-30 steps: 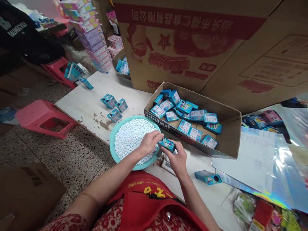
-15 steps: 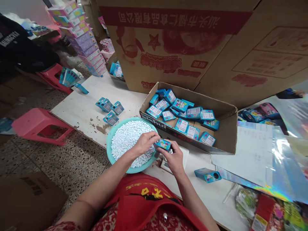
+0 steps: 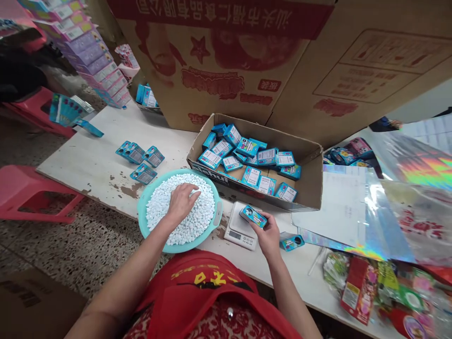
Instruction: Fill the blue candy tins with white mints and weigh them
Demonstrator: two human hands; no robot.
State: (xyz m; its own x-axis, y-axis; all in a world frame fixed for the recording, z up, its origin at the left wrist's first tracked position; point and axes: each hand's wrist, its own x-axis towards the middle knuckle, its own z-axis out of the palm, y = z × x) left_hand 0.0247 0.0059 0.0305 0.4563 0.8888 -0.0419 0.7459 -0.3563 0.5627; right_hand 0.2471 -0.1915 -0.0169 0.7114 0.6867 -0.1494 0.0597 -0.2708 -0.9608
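My left hand (image 3: 183, 201) is over a turquoise basin (image 3: 141, 219) filled with small white candies (image 3: 199, 214). Its thumb and index finger are apart, and the fingertips reach down to the candies. With my right hand (image 3: 269, 235) I hold a small blue candy box (image 3: 253, 216), tilted, a round opening at its upper left end. That box is above a white digital kitchen scale (image 3: 243, 238). Beside my right wrist a similar blue box (image 3: 292, 242) with a dark round hole lies on the table.
Behind the scale stands an open cardboard tray (image 3: 307, 188) holding several blue boxes. More blue boxes (image 3: 144, 173) stand left of the basin. A large carton (image 3: 226, 61) blocks the back. Papers (image 3: 332, 197) and candy packets (image 3: 360, 289) lie at the right; a red stool (image 3: 31, 193) is at left.
My left hand has left the box's opening and moved left to the middle of the candies. My right hand has carried the box right, over the scale. The view has shifted right.
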